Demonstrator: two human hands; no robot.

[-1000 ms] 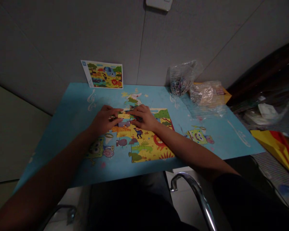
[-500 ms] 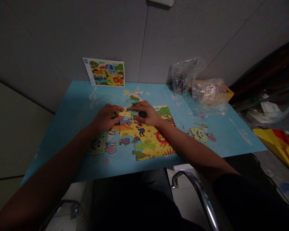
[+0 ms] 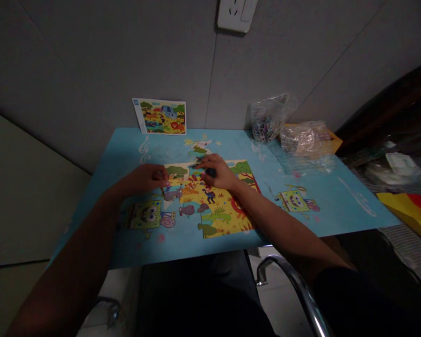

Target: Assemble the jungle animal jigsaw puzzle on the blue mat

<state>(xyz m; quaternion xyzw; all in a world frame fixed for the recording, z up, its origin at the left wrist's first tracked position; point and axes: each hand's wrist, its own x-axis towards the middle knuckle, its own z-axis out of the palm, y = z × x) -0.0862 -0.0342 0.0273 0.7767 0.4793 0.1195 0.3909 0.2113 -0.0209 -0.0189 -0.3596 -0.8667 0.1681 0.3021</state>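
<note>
A partly joined jigsaw puzzle (image 3: pixel 224 213) with bright animal pictures lies on the blue table (image 3: pixel 140 255), its lower left side ragged. My left hand (image 3: pixel 149 180) is at the puzzle's left edge, thumb and fingers pinched on a puzzle piece (image 3: pixel 171 193) with grey-purple and yellow on it. That piece is slightly tilted and sits apart from the joined part. My right hand (image 3: pixel 219 174) rests over the puzzle's upper middle, fingers stretched and thumb apart, fingertips touching the pieces. The palm and wrist cover some of the picture beneath.
A picture card (image 3: pixel 163 117) of the same scene leans on the wall at the back. Toward the back right are a clear bag (image 3: pixel 264 126) of small items and a plastic-wrapped packet (image 3: pixel 303 138) on a yellow box (image 3: pixel 333 142). A chrome chair arm (image 3: pixel 287 276) stands below the table's front edge.
My left hand has drawn away to the left from beside the right hand, bringing a puzzle piece along and uncovering the puzzle's upper left. The right hand stays over the puzzle. The view has shifted slightly.
</note>
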